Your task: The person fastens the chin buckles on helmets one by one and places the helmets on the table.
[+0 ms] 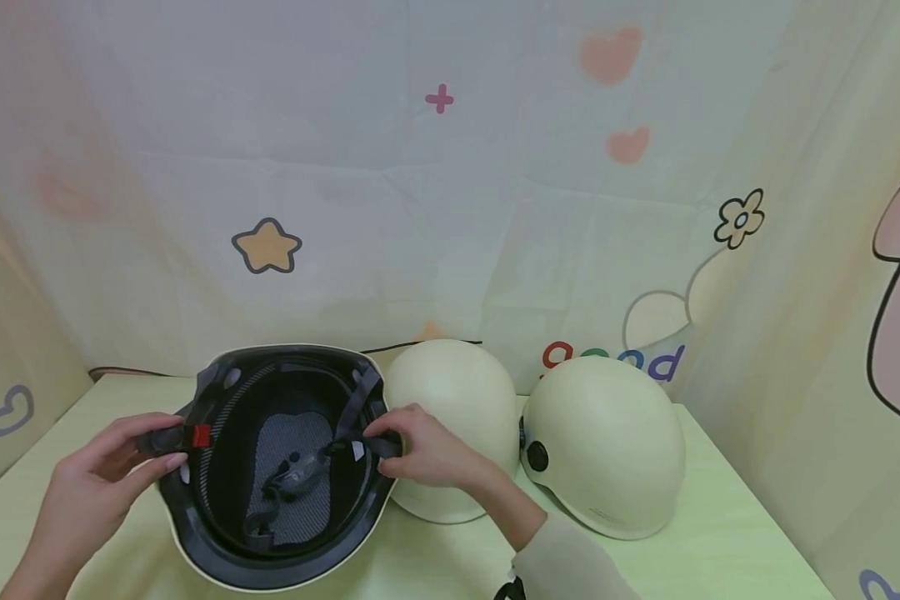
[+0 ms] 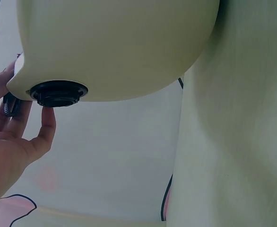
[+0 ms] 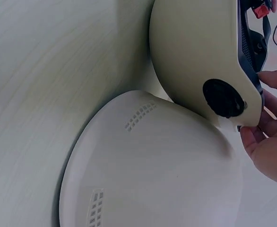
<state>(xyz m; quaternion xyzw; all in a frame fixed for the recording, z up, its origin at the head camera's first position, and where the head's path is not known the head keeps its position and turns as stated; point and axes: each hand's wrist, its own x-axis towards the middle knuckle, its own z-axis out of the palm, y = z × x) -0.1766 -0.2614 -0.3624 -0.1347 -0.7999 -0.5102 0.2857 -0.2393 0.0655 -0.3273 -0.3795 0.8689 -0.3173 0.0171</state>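
An upturned cream helmet point(image 1: 277, 573) shows its black lining and mesh pad point(image 1: 292, 442) in the head view. At its left rim my left hand point(image 1: 93, 479) pinches a black strap buckle point(image 1: 167, 440) with a red button between thumb and fingers. My right hand point(image 1: 431, 450) grips the opposite rim, where a black chin strap point(image 1: 355, 408) runs down into the shell. From the right wrist, thumb and fingers close over that rim beside a round black fitting point(image 3: 223, 98). The left wrist view shows the smooth shell point(image 2: 119, 47) from outside.
Two more cream helmets stand dome up on the pale table point(image 1: 720, 517): a middle one point(image 1: 457, 433) right beside the held helmet, and another point(image 1: 607, 450) farther right. Behind hangs a printed curtain point(image 1: 360, 233). A thin dark cord point(image 1: 397, 344) runs along the back.
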